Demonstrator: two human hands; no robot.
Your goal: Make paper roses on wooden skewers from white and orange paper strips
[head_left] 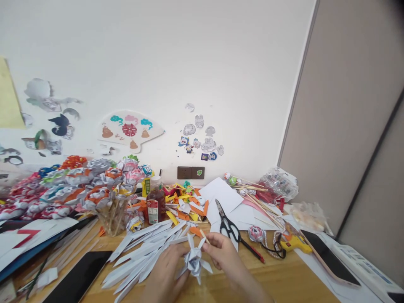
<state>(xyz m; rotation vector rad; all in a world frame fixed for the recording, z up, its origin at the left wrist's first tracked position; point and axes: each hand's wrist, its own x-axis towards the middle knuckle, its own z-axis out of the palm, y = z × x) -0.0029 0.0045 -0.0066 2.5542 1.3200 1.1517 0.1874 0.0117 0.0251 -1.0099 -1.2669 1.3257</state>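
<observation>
Low in the middle of the view, both my hands hold a small folded paper flower (pixel 195 260) of grey-white printed paper with pointed petals. My left hand (pixel 166 269) grips it from the left, fingers curled round its base. My right hand (pixel 224 253) pinches its upper right side, fingers pressed together, with a thin wooden stick (pixel 204 236) poking up between them. A fan of long folded white paper strips (pixel 148 252) lies on the wooden table (pixel 284 282) just left of my hands.
Black-handled scissors (pixel 227 225) lie behind my right hand. A brown bottle (pixel 155 205), several paper flowers on sticks (pixel 78 189), coloured scraps, a yellow glue gun (pixel 295 242), a phone (pixel 328 257) at right and a dark tablet (pixel 78 277) at left crowd the table.
</observation>
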